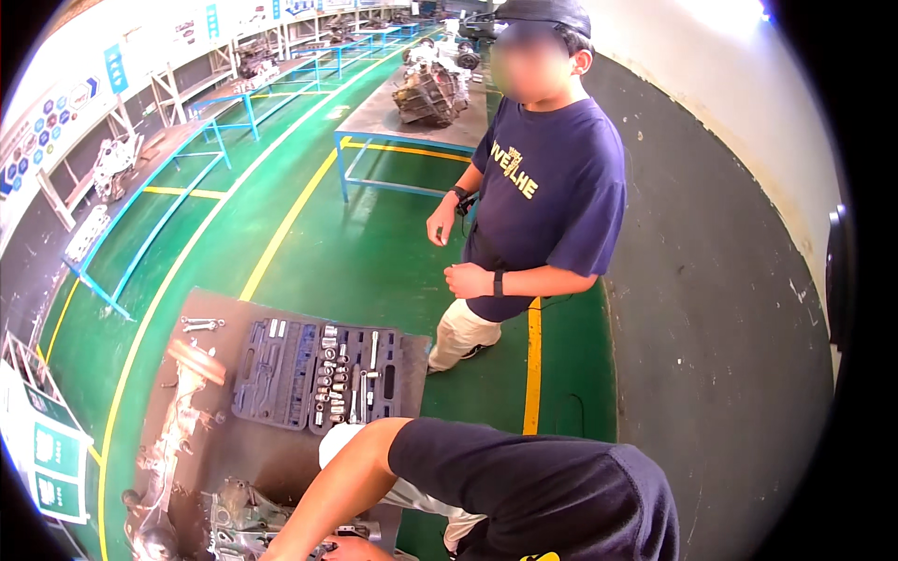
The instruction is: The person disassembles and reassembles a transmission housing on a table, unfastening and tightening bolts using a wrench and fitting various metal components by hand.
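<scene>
My right forearm (334, 486) comes out of a dark short sleeve and runs down to the lower left. Its hand is cut off by the lower edge. Close under it lies a grey cast metal assembly (236, 510), like an engine or gearbox part, on the brown table (253, 458). At the bottom edge, by that casting, a strip of skin shows, apparently my left hand (355, 552); its fingers do not show clearly. Beyond my arm rests an opened dark socket-set case (267, 383) with sockets (327, 374) and ratchet handles (363, 393) in its moulded slots.
A long rusty metal part (168, 449) lies along the table's left side, with wrenches (201, 324) at the far corner. Across the table stands another person (552, 206), hands before the body. Behind is a blue-framed bench (365, 117) bearing a gearbox (430, 92).
</scene>
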A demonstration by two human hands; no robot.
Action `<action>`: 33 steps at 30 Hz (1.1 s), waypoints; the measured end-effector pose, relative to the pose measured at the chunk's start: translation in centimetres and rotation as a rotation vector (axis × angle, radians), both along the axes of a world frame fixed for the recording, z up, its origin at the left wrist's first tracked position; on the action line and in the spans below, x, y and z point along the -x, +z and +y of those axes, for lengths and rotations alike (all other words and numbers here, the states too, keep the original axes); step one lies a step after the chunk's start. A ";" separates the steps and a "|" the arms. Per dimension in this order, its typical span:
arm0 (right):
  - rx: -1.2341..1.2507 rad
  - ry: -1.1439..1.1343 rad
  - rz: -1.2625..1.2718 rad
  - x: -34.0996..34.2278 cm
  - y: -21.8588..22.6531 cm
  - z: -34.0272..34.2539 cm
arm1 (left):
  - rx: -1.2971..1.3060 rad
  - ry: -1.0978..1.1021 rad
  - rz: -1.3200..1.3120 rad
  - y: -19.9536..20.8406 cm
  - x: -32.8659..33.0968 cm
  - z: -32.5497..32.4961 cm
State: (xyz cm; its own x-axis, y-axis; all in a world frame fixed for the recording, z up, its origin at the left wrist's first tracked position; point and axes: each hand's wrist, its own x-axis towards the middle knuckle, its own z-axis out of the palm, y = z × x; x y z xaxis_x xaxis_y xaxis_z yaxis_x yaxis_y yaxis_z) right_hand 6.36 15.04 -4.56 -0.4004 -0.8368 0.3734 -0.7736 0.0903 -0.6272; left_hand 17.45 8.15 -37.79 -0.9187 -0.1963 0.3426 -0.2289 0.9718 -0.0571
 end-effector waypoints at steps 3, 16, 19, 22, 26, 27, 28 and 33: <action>-0.268 0.123 -0.160 -2.3 3.6 -1.9 | 0.028 0.191 -0.379 -6.3 0.3 -5.4; -0.416 -0.120 0.322 -1.9 2.0 -1.1 | -0.399 0.136 -0.281 4.3 -2.4 -0.7; -0.335 -0.114 0.307 -3.4 2.0 -0.4 | -0.060 0.001 -0.117 8.6 4.8 -21.5; -0.180 -0.076 0.422 -5.5 2.7 -1.6 | 0.428 -0.051 0.023 22.1 10.1 -47.0; -0.272 -0.154 0.293 -4.6 1.2 1.7 | -0.371 -0.090 -0.452 30.6 17.5 -37.2; -0.225 -0.110 0.243 -5.1 2.1 0.5 | 0.040 0.021 -0.269 27.8 14.4 -43.6; -0.223 -0.058 0.197 -5.6 3.1 -0.7 | 0.491 0.236 -0.099 24.7 11.0 -50.1; -0.260 -0.133 -0.090 -3.6 1.9 0.0 | 0.474 0.405 -0.074 22.6 11.1 -49.1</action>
State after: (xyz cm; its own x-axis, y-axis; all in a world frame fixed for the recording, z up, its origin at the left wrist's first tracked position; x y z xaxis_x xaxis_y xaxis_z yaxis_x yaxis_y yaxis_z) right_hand 9.97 15.09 -2.69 -0.5347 -0.8376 0.1118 -0.6866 0.3535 -0.6353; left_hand 6.35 -40.94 -15.19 -0.8278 -0.3765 0.4158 -0.5528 0.6734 -0.4908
